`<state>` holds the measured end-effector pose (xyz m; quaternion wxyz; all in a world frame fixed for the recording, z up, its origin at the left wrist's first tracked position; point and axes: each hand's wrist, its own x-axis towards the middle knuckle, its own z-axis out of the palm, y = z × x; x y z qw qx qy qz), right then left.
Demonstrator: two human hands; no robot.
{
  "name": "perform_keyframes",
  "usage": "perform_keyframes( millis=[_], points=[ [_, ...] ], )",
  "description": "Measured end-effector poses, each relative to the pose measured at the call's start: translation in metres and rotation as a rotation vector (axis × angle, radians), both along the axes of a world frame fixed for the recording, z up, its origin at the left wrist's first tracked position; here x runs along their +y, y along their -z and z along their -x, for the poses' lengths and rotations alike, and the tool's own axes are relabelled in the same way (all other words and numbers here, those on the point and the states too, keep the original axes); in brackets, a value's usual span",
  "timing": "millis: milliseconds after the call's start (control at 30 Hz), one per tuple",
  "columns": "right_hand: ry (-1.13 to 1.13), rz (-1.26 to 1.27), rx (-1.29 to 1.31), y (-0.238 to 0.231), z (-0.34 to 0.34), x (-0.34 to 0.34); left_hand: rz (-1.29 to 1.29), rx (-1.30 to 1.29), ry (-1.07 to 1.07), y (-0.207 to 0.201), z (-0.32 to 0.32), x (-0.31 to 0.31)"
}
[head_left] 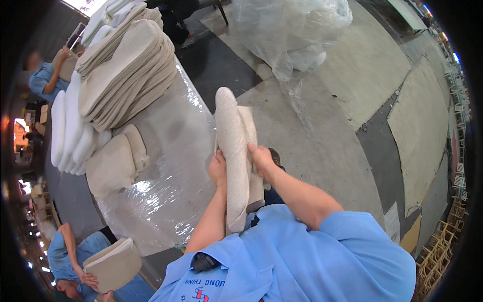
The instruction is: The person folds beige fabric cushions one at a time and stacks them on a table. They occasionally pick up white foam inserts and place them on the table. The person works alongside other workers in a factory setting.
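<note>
A beige fabric cushion stands on edge in front of my body, its long padded side toward me. A looser fold of the same fabric runs along its right side. My left hand is closed on the cushion's left face, fingers partly hidden behind it. Opposite, my right hand pinches the fold on the right side, thumb on top. Left of the cushion is a table under clear plastic film. Two beige cushion pieces lie on that table, apart from my hands.
A tall pile of beige covers rests on the table beside white foam pads. One co-worker holds a beige cushion at lower left; another person stands beyond the pile. Clear plastic sheeting hangs at the far side. Cardboard sheets cover the floor.
</note>
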<state>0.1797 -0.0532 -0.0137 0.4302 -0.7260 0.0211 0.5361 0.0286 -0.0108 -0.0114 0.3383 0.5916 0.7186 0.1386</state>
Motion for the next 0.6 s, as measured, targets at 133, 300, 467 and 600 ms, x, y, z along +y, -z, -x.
perform_keyframes(
  millis=[133,300,467,600],
  points=[
    [0.07,0.109,-0.089,0.016,0.014,-0.007,0.018,-0.125,0.018,0.015,0.002,-0.001],
    [-0.048,0.3,-0.317,0.004,0.028,0.01,-0.07,-0.385,-0.09,0.043,0.032,-0.001],
    [-0.179,0.292,-0.358,0.039,0.012,0.009,-0.011,-0.161,-0.035,-0.007,0.002,0.0],
    [-0.182,0.287,-0.36,0.042,0.014,0.007,-0.043,0.026,0.028,-0.022,-0.006,0.0]
  ],
)
